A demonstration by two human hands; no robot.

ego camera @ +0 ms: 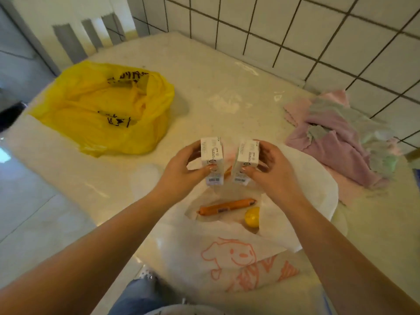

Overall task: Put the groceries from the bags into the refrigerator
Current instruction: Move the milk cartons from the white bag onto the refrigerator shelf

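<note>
Your left hand (181, 169) grips the left carton (211, 161), thumb on the near face and fingers wrapped round its far side; your right hand (271, 165) grips the right carton (246, 162) the same way, mirrored. Both forearms reach forward and converge, so the two hands sit side by side, just apart, with a narrow gap between the cartons. Both cartons are held above the middle of the table (216, 87), over the far rim of the white bag (227, 258).

Each carton is a small white box with fine dark print on top and a barcode label on its near face; the print is too blurred to read.

Below your hands the white bag lies open at the table's near edge, printed with an orange cartoon figure. Inside it you can see an orange sausage (226, 207) lying crosswise and a yellow lemon (252, 217) just beside its right end.

Toward the table's left edge sits a crumpled yellow bag (106, 110) with black lettering, well apart from your hands. At the right edge, against the tiled wall (295, 30), a heap of pink and pale green cloths (345, 137) lies near the white bag. The table's far half, between the yellow bag and the cloths, is bare pale stone up to the wall
</note>
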